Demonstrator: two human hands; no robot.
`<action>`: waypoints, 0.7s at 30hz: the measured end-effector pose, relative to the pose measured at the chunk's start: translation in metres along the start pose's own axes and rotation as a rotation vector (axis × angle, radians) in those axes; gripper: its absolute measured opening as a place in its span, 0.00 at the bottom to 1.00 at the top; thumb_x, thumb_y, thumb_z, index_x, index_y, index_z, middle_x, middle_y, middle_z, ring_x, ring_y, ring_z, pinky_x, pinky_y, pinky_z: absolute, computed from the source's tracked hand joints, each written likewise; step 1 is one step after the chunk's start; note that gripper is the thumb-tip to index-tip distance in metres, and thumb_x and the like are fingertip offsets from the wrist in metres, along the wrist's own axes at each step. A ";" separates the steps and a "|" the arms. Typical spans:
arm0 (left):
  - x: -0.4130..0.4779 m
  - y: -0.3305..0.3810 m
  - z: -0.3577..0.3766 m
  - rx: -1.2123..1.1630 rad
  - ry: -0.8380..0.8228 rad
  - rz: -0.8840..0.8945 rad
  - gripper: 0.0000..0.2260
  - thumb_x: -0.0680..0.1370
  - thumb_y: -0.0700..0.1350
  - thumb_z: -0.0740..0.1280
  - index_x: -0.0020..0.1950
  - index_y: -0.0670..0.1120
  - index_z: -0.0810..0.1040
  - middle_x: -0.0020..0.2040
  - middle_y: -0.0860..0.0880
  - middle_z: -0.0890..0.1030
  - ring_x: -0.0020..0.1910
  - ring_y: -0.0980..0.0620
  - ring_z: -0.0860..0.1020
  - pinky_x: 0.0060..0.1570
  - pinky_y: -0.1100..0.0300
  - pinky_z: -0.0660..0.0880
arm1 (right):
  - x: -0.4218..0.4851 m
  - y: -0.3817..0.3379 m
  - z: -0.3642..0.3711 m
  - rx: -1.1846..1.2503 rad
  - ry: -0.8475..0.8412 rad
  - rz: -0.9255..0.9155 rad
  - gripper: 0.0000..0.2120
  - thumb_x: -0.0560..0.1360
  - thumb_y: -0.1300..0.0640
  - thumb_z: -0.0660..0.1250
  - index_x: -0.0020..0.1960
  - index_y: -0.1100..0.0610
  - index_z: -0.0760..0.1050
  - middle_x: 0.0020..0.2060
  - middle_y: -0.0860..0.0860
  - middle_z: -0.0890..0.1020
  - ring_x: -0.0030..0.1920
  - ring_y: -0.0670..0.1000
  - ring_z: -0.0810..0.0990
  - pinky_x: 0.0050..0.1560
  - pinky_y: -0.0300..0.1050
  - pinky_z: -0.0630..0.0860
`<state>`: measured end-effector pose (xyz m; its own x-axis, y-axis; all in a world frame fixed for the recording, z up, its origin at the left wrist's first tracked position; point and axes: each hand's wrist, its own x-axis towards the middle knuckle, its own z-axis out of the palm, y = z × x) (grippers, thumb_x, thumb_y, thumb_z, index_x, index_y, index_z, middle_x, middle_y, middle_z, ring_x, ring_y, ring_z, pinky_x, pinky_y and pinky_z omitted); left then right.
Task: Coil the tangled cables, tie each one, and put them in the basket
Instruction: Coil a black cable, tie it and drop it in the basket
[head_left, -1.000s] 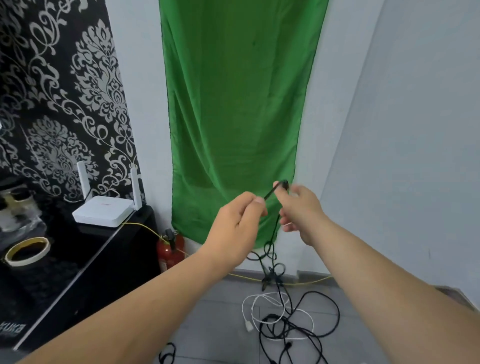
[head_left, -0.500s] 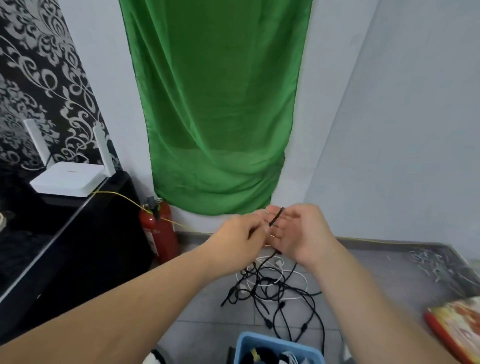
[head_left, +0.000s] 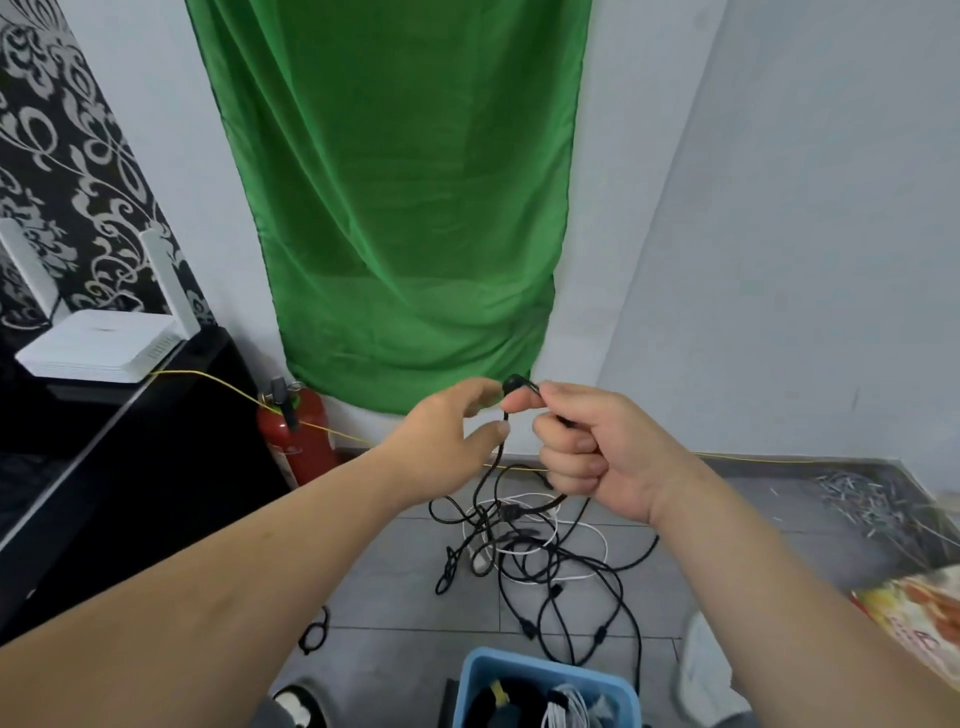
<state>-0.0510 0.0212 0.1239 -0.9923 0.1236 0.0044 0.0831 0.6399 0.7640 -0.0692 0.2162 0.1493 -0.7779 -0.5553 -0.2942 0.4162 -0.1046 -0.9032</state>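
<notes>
Pulling the black cable (head_left: 515, 383) higher from this grip could cinch the tangle (head_left: 535, 551) on the floor at lower centre. The strand drops straight from the hands into loops crossed with a white cable (head_left: 602, 543), so the whole clump may lift or knot tighter rather than release one lead.

The right hand (head_left: 597, 447), just right of centre, is clamped on the cable. Its thumb and forefinger pinch a small bend at the top, and the other fingers curl round a further stretch. The left hand (head_left: 447, 436) sits beside it with forefinger and thumb apart. The thumb tip meets the hanging strand, but whether it truly grips cannot be told; a loose hold there could let a first coil spring open.

The blue basket (head_left: 519, 661) is cut off by the bottom edge, so only part of its contents shows. The cable's far end is lost in the tangle. What the small black loop (head_left: 314, 635) at lower left is cannot be made out.
</notes>
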 end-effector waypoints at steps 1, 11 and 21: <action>0.001 0.002 0.003 -0.016 0.004 0.005 0.10 0.83 0.47 0.66 0.64 0.50 0.78 0.57 0.54 0.84 0.48 0.62 0.78 0.50 0.63 0.74 | -0.001 0.000 -0.003 0.052 -0.005 -0.008 0.15 0.84 0.53 0.58 0.54 0.59 0.81 0.25 0.47 0.56 0.23 0.46 0.51 0.27 0.41 0.48; 0.001 0.013 0.015 -0.288 -0.050 0.013 0.07 0.83 0.49 0.68 0.49 0.46 0.81 0.44 0.52 0.85 0.42 0.54 0.77 0.46 0.53 0.76 | -0.013 -0.001 -0.014 0.261 -0.118 0.001 0.15 0.81 0.51 0.59 0.45 0.58 0.80 0.24 0.46 0.54 0.23 0.46 0.49 0.25 0.39 0.48; 0.002 0.019 -0.002 -0.337 0.167 0.101 0.08 0.84 0.45 0.66 0.56 0.56 0.83 0.32 0.49 0.67 0.28 0.52 0.62 0.27 0.60 0.61 | -0.007 0.005 -0.024 0.259 0.161 -0.053 0.17 0.83 0.48 0.60 0.38 0.54 0.74 0.24 0.47 0.58 0.23 0.47 0.55 0.27 0.42 0.55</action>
<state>-0.0512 0.0315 0.1398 -0.9843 0.0303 0.1738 0.1736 0.3425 0.9233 -0.0730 0.2393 0.1392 -0.8580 -0.4072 -0.3130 0.4626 -0.3481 -0.8153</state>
